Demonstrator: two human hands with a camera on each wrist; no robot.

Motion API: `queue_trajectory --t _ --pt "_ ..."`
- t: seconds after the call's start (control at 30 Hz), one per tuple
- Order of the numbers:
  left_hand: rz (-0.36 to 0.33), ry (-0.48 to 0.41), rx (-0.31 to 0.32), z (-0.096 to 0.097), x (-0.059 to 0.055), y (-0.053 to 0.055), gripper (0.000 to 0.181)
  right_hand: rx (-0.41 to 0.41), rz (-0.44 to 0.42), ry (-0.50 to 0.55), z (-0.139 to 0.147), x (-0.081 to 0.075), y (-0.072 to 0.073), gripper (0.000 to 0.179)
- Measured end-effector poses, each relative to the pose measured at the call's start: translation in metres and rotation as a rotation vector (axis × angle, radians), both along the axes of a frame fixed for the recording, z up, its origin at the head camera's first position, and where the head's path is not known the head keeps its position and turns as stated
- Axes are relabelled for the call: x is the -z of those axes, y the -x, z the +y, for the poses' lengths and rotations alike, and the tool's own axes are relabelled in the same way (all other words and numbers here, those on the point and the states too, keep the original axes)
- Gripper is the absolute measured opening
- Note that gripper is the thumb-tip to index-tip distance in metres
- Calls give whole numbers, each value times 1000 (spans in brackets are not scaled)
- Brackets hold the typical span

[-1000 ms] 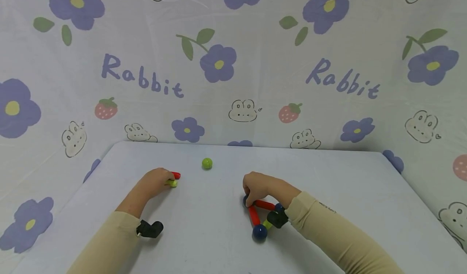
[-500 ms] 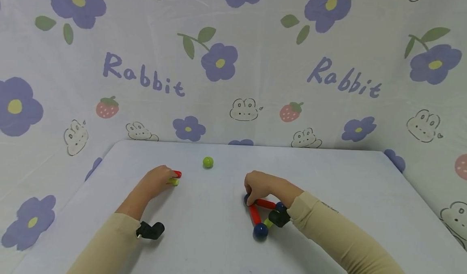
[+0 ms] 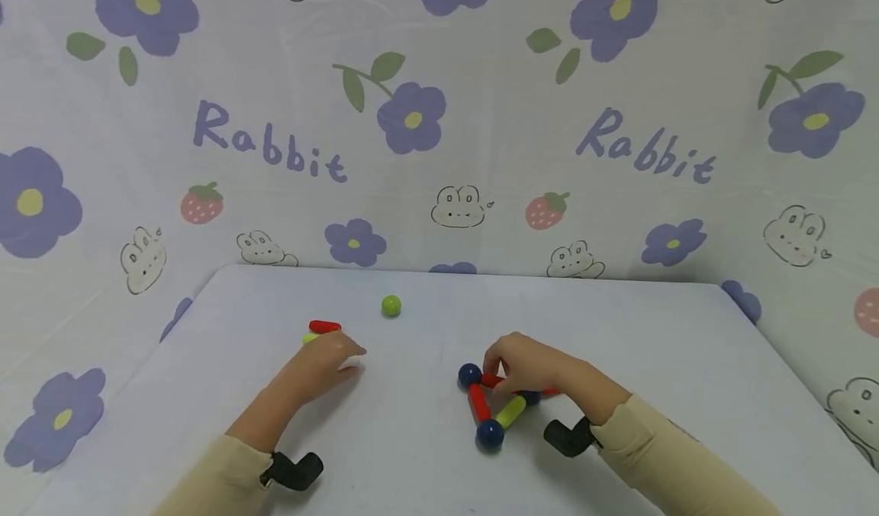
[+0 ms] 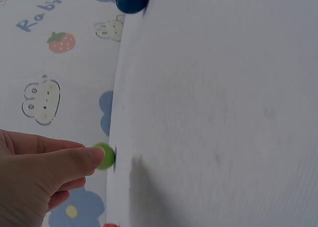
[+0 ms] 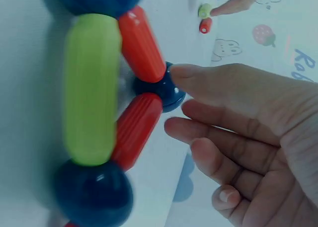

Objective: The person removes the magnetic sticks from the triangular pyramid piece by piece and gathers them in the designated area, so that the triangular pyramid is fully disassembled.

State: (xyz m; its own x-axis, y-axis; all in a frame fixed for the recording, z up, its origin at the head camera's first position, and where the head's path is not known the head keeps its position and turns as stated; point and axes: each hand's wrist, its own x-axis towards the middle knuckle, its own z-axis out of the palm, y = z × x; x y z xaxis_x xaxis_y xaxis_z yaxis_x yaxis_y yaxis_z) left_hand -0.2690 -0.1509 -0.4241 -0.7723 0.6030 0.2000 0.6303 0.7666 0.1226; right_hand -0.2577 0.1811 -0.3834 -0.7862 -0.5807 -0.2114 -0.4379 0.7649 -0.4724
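Three dark blue balls, one of them the left corner ball [image 3: 470, 375], are joined by two red rods and a lime rod [image 3: 511, 412] into a flat triangle. My right hand [image 3: 530, 367] hovers over its far side. In the right wrist view, thumb and fingers are apart beside the blue ball [image 5: 171, 95], gripping nothing. My left hand [image 3: 323, 367] points right with thumb and forefinger spread, holding nothing. Just behind it lie a loose red rod [image 3: 325, 326] and a lime rod [image 3: 310, 338], partly hidden. In the left wrist view a green ball [image 4: 107, 156] appears beyond the thumb tip.
The green ball [image 3: 391, 306] sits toward the back of the white table [image 3: 618, 325], apart from both hands. Another red rod [image 3: 552, 391] sticks out right of the triangle, partly behind the right hand. A patterned cloth [image 3: 481, 81] hangs behind the table.
My left hand has left the loose red and lime rods and moved right and nearer. My right hand has let go of the triangle's left corner ball and shifted right.
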Motion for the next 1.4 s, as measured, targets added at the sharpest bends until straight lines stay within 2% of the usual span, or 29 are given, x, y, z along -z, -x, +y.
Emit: queue_trajectory --t 0.17,0.33,0.47,0.67,0.83,1.1,1.27,1.4 --pt "-33 -72 93 30 -2 -21 27 10 -34 42 12 2 -18 22" --pt "-103 -95 178 64 -3 -41 28 -1 -39 133 21 9 -28 24" --pt "-164 -86 159 90 -4 -56 27 -11 -29 160 24 16 -32 20" --pt "-134 -108 124 125 1 -75 25 -15 14 185 19 25 -38 16" --pt "-74 -145 87 145 8 -83 25 8 58 200 14 28 -43 15" --pt "12 -92 -13 158 11 -87 34 45 86 212 10 33 -49 17" --pt "99 -59 3 159 15 -88 41 53 79 211 6 36 -51 17" --pt "97 -71 14 158 19 -87 40 32 82 209 6 37 -52 16"
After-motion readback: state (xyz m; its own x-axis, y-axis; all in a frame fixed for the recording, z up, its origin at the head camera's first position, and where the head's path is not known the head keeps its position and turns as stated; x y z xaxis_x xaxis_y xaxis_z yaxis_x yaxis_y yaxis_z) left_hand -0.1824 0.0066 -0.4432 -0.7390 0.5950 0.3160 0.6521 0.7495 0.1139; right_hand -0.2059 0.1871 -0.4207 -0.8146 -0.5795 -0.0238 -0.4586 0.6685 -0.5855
